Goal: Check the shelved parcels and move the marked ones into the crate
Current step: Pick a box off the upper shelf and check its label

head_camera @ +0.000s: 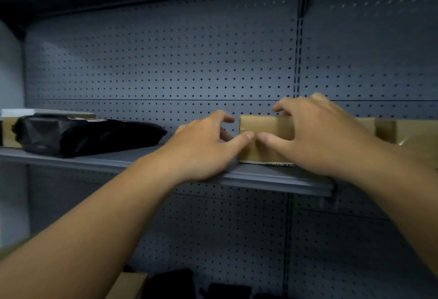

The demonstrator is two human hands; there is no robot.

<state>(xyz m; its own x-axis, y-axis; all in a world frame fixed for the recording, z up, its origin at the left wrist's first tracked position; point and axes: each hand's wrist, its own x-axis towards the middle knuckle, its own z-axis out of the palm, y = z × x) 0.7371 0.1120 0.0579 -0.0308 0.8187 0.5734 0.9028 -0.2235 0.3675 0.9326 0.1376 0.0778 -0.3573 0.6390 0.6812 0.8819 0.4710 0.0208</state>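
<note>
A brown cardboard parcel (263, 128) wrapped in tape stands on the grey shelf (272, 177), near its front edge. My right hand (320, 137) grips it, fingers curled over its top and thumb pressed on its front face. My left hand (206, 149) is at the parcel's left end, its thumb touching the front corner and its fingers curled beside the left side. A label edge shows along the parcel's bottom. No crate is in view.
A black plastic-wrapped parcel (87, 135) lies at the shelf's left, with a tan box (9, 132) behind it. Another brown box (407, 132) sits right of my right hand. Perforated back panels (166, 61) close the shelf. Dark items and a cardboard box (130, 284) lie below.
</note>
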